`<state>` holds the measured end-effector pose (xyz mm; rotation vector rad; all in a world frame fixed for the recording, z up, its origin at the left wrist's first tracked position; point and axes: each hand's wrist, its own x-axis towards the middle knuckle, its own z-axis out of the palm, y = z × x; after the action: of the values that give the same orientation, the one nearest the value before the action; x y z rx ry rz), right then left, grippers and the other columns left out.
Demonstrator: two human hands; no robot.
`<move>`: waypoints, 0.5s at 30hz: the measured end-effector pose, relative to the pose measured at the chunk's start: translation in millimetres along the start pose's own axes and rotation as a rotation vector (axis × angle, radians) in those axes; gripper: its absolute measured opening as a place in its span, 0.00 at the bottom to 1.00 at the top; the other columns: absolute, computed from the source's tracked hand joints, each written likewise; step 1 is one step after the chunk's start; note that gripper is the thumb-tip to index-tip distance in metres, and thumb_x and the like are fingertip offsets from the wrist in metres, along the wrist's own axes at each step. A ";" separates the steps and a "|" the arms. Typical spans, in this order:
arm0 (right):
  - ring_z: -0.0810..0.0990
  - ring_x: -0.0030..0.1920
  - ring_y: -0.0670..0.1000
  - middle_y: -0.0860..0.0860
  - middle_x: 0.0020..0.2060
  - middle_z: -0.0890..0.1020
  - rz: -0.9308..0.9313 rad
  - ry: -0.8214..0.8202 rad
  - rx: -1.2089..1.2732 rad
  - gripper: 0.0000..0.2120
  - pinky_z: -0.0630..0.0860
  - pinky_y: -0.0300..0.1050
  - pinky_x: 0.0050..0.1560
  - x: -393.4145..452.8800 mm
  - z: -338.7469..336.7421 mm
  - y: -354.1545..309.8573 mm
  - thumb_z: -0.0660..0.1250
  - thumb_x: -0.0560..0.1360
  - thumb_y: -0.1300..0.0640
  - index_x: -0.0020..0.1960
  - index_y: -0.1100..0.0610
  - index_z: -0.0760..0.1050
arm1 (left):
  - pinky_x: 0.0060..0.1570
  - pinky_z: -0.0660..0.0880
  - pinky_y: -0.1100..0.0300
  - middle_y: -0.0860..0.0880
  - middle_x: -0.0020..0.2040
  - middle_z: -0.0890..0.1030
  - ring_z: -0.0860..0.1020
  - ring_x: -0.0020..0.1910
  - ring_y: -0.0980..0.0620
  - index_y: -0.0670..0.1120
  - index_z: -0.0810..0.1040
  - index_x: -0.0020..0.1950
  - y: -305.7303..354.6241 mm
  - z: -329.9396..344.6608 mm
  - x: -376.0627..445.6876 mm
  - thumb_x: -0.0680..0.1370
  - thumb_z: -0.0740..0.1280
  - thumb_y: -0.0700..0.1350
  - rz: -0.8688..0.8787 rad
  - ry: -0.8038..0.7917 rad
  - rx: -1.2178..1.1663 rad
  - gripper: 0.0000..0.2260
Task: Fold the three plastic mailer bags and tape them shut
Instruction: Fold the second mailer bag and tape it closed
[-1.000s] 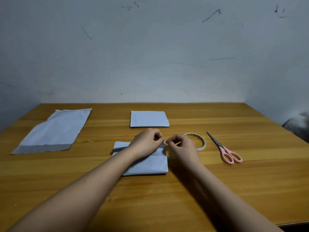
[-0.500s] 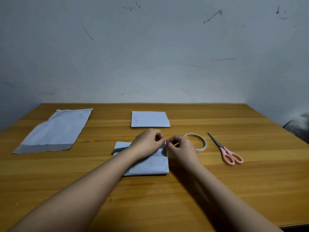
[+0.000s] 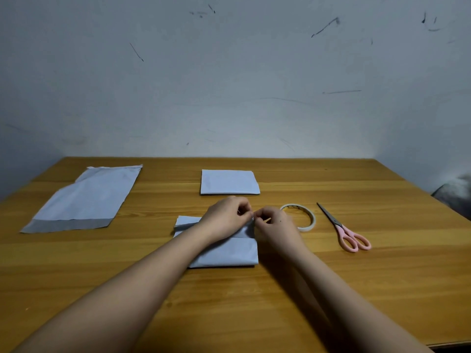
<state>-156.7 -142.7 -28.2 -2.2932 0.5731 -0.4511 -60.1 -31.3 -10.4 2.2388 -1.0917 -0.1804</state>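
Pale-blue folded mailer bag [image 3: 224, 252]: we pinch its far right corner with left hand [image 3: 225, 217] and right hand [image 3: 274, 222]; tape roll [image 3: 300, 217] at three o'clock.

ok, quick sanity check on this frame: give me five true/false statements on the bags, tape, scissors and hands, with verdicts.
1. The scissors lie to the right of the tape roll. True.
2. All three mailer bags are folded. False: the unfolded bag at far left lies flat at full length; only the far folded bag and the near bag are folded.
3. The right hand is holding the scissors. False: they lie untouched on the table; that hand's fingers are curled at the near bag's top right corner.
4. The left hand rests over the near bag, fingers curled at the same corner. True.
5. The tape roll stands on edge. False: it lies flat.
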 end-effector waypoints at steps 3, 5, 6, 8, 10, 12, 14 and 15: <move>0.78 0.41 0.48 0.44 0.42 0.81 0.001 -0.010 0.010 0.07 0.73 0.44 0.41 -0.3 0.0 -0.4 0.63 0.76 0.53 0.48 0.49 0.81 | 0.51 0.75 0.50 0.55 0.42 0.79 0.77 0.47 0.52 0.53 0.76 0.40 1.4 -0.4 -0.5 0.76 0.65 0.49 -0.011 0.012 0.000 0.06; 0.79 0.42 0.47 0.43 0.41 0.81 0.002 -0.021 -0.001 0.07 0.74 0.45 0.42 0.3 -0.5 0.2 0.64 0.75 0.51 0.47 0.49 0.81 | 0.51 0.75 0.51 0.56 0.41 0.78 0.77 0.47 0.52 0.52 0.78 0.40 3.0 -1.6 -1.0 0.76 0.65 0.48 -0.021 0.021 0.014 0.06; 0.79 0.43 0.47 0.43 0.40 0.81 -0.002 -0.028 -0.012 0.07 0.76 0.46 0.43 0.5 -0.9 0.6 0.65 0.76 0.50 0.47 0.49 0.81 | 0.51 0.75 0.51 0.55 0.42 0.78 0.77 0.47 0.52 0.51 0.79 0.41 3.4 -2.0 -0.8 0.76 0.65 0.48 -0.024 0.022 0.020 0.06; 0.80 0.44 0.47 0.44 0.41 0.83 -0.018 -0.032 -0.031 0.08 0.77 0.48 0.45 1.0 -1.4 1.7 0.66 0.76 0.49 0.48 0.50 0.82 | 0.51 0.75 0.51 0.54 0.44 0.79 0.77 0.48 0.52 0.50 0.80 0.42 4.2 -2.8 -1.2 0.77 0.65 0.48 -0.028 0.019 0.031 0.06; 0.80 0.45 0.49 0.46 0.43 0.84 -0.036 -0.013 -0.080 0.08 0.76 0.48 0.44 1.6 -1.8 2.1 0.67 0.76 0.49 0.48 0.51 0.83 | 0.51 0.74 0.52 0.53 0.45 0.81 0.77 0.48 0.51 0.49 0.80 0.42 5.5 -2.2 -1.9 0.76 0.64 0.48 -0.030 0.024 0.047 0.07; 0.80 0.46 0.52 0.49 0.43 0.84 -0.052 0.025 -0.159 0.08 0.74 0.47 0.43 2.0 -1.1 1.9 0.67 0.76 0.49 0.47 0.51 0.83 | 0.51 0.74 0.53 0.51 0.46 0.81 0.78 0.49 0.50 0.48 0.79 0.41 7.0 -1.1 -2.5 0.76 0.64 0.47 -0.050 0.050 0.064 0.08; 0.80 0.46 0.54 0.50 0.43 0.84 -0.057 0.073 -0.227 0.09 0.73 0.47 0.41 1.7 0.7 1.1 0.66 0.76 0.48 0.45 0.51 0.82 | 0.48 0.74 0.54 0.51 0.46 0.82 0.78 0.48 0.49 0.49 0.78 0.38 8.5 -0.1 -2.8 0.77 0.63 0.48 -0.091 0.083 0.073 0.09; 0.80 0.46 0.55 0.50 0.43 0.84 -0.057 0.092 -0.238 0.09 0.72 0.47 0.40 1.5 2.0 0.8 0.66 0.76 0.48 0.45 0.51 0.82 | 0.47 0.74 0.55 0.51 0.45 0.82 0.78 0.47 0.49 0.50 0.78 0.37 9.0 -0.2 -3.0 0.77 0.63 0.48 -0.115 0.093 0.072 0.10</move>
<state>-154.7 -142.8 -29.9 -2.5316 0.6371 -0.5436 -67.9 -33.1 -5.3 2.3512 -0.9353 -0.0849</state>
